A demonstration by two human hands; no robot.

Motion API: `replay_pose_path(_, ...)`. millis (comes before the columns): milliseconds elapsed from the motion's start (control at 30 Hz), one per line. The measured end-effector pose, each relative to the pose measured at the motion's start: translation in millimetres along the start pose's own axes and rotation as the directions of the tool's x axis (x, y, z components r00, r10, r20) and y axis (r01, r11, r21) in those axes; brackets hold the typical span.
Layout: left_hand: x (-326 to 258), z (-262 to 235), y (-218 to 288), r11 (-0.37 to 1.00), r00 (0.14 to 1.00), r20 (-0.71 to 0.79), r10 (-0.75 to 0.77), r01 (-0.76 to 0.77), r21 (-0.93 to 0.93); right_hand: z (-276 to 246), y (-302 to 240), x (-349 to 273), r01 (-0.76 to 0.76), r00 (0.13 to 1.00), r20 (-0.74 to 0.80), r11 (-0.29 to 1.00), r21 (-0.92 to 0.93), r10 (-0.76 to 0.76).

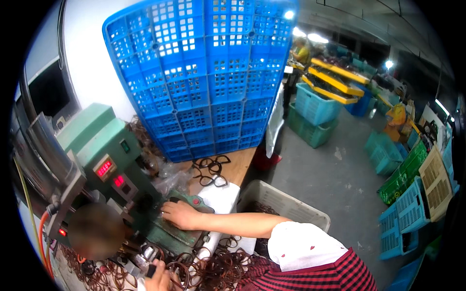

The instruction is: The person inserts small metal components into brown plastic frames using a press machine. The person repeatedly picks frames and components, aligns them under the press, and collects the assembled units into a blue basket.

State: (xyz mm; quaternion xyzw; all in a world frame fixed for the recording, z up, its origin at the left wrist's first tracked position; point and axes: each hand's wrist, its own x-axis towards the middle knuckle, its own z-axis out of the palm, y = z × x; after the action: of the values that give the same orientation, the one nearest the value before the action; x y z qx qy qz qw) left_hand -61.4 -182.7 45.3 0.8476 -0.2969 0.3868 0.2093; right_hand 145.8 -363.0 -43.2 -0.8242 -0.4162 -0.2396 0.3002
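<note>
My left hand (160,278) is closed at the lower edge, beside the machine's metal fixture (141,259). Its fingers seem to pinch a brown eyeglass frame (154,250) whose rim lies against the fixture; a small dark piece (151,269) shows at the fingers. My right hand (179,215) rests palm down on the base of the green bench machine (99,140), fingers laid forward and holding nothing visible. Close to its fingertips is a black button (174,199), and a red button (196,202) sits beside the wrist. Brown eyeglass frames (218,269) are heaped between and below my arms.
A large blue crate (208,82) stands upright behind the machine. Several black frames (211,169) lie on the wooden tabletop (238,165). On my right, a pale bin (291,203) stands low beside the table. Stacked crates (318,109) and a seated person (302,52) are farther off.
</note>
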Motion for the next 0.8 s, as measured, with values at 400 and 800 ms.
replay_pose_path(400, -169, -110, -225, -0.029, 0.291, -0.315, -0.903, 0.691, 0.722, -5, -29, 1, -0.47, 0.721, -0.017, 0.506, 0.723, 0.693)
replay_pose_path(800, -208, -116, -221, 0.31, 0.369, -0.124, -0.921, 0.888, 0.339, -83, -42, -51, -0.567, 0.741, -0.121, 0.712, 0.414, 0.661)
